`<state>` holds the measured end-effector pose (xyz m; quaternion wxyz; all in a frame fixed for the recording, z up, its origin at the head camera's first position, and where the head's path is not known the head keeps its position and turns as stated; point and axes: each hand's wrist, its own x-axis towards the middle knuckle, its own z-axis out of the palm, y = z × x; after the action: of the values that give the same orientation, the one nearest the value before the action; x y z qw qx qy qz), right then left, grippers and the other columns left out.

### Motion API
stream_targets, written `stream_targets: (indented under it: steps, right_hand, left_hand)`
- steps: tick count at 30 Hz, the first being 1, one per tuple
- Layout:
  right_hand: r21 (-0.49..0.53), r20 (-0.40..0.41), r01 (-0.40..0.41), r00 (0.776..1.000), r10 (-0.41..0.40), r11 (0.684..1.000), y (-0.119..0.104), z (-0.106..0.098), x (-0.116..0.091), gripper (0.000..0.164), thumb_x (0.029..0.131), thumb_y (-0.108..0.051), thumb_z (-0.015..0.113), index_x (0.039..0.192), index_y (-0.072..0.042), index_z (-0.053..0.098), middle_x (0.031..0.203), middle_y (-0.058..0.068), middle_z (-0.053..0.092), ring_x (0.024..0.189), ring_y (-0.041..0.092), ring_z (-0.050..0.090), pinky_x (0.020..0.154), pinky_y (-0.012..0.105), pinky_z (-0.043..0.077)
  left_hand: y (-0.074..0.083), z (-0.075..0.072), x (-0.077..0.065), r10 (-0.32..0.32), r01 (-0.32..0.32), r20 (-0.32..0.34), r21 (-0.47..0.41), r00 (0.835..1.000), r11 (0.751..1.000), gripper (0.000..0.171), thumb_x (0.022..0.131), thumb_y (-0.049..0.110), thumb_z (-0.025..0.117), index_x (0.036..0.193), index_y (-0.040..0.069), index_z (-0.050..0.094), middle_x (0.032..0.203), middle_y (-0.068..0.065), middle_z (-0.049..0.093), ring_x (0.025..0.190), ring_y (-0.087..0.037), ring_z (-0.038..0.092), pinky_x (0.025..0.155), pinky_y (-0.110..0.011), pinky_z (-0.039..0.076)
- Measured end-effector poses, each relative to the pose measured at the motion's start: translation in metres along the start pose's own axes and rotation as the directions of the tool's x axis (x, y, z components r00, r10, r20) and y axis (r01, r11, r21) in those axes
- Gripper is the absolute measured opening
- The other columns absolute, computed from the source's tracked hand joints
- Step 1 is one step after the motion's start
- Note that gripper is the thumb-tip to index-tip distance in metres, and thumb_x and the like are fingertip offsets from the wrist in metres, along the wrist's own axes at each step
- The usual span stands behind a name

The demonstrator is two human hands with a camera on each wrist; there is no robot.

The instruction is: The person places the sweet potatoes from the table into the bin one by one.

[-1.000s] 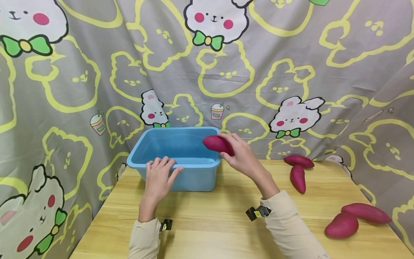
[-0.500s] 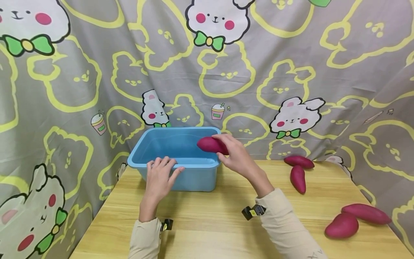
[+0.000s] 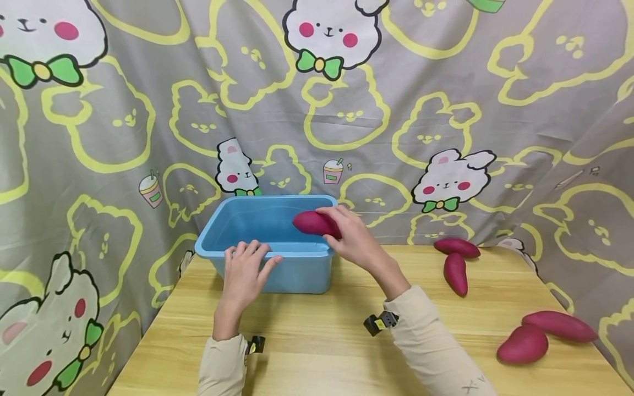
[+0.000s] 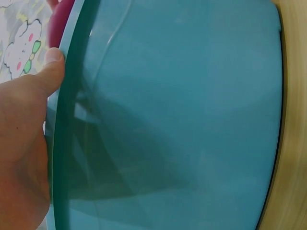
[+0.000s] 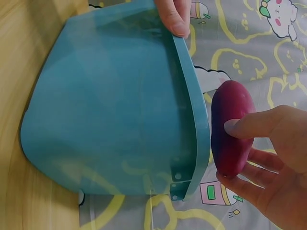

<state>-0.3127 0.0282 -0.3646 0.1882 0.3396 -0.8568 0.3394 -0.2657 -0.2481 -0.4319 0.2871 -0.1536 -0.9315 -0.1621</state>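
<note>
My right hand (image 3: 354, 237) holds a purple sweet potato (image 3: 312, 223) over the right part of a blue plastic bin (image 3: 297, 275). In the right wrist view the thumb lies across the sweet potato (image 5: 232, 108), with the fingers beneath it, just past the bin's rim. My left hand (image 3: 244, 275) grips the bin's near rim, fingers bent over it and thumb spread along it. The left wrist view shows that thumb (image 4: 53, 62) on the rim, beside the bin's outer wall (image 4: 182, 115). Part of the bin's floor is hidden behind the near rim and left hand.
Two sweet potatoes (image 3: 455, 273) lie at the back right of the wooden table (image 3: 317, 352). Another pair (image 3: 523, 345) lies near the right edge. A patterned curtain (image 3: 277, 121) hangs behind the bin and along both sides.
My right hand has moved left with the sweet potato, from the bin's right rim to farther over its opening. The left hand has stayed on the rim.
</note>
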Motion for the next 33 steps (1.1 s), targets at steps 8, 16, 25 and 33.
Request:
stream_targets:
  steps: [8, 16, 25, 33]
  right_hand:
    - [-0.006, 0.019, -0.027, 0.999, 0.027, 1.000, -0.005, 0.005, 0.003, 0.056, 0.089, -0.006, 0.079, 0.140, -0.016, 0.060, 0.129, 0.005, 0.059, 0.113, 0.024, 0.057, 0.090, 0.043, 0.055]
    - [-0.026, 0.028, 0.005, 1.000, -0.004, 1.000, -0.008, 0.011, 0.008, 0.051, 0.090, -0.008, 0.079, 0.138, -0.013, 0.061, 0.130, 0.007, 0.062, 0.112, 0.023, 0.060, 0.091, 0.042, 0.054]
    - [-0.041, 0.055, 0.023, 0.998, -0.021, 0.999, -0.007, 0.014, 0.009, 0.050, 0.090, -0.001, 0.074, 0.138, -0.009, 0.061, 0.128, 0.010, 0.062, 0.109, 0.025, 0.062, 0.089, 0.040, 0.054]
    - [-0.078, 0.082, 0.024, 0.997, -0.018, 0.997, -0.011, 0.018, 0.012, 0.046, 0.090, -0.005, 0.077, 0.134, -0.010, 0.064, 0.126, 0.009, 0.065, 0.108, 0.025, 0.062, 0.091, 0.042, 0.053]
  left_hand:
    - [-0.001, 0.001, -0.001, -0.005, 0.005, 0.008, 0.006, 1.000, 1.000, 0.037, 0.100, 0.048, 0.062, 0.108, 0.013, 0.070, 0.106, -0.009, 0.064, 0.106, -0.034, 0.052, 0.101, -0.061, 0.029]
    - [0.000, 0.000, 0.000, -0.003, 0.004, -0.004, 0.008, 1.000, 1.000, 0.036, 0.101, 0.048, 0.062, 0.105, 0.013, 0.069, 0.103, -0.008, 0.063, 0.104, -0.034, 0.052, 0.101, -0.061, 0.029]
    - [0.001, 0.001, 0.002, -0.003, 0.003, -0.002, 0.010, 1.000, 1.000, 0.037, 0.100, 0.048, 0.063, 0.105, 0.012, 0.070, 0.103, -0.008, 0.064, 0.104, -0.034, 0.052, 0.101, -0.061, 0.029]
    - [0.000, 0.001, 0.001, -0.007, 0.007, 0.002, 0.018, 1.000, 1.000, 0.037, 0.100, 0.049, 0.063, 0.106, 0.013, 0.070, 0.104, -0.007, 0.064, 0.105, -0.033, 0.052, 0.100, -0.060, 0.030]
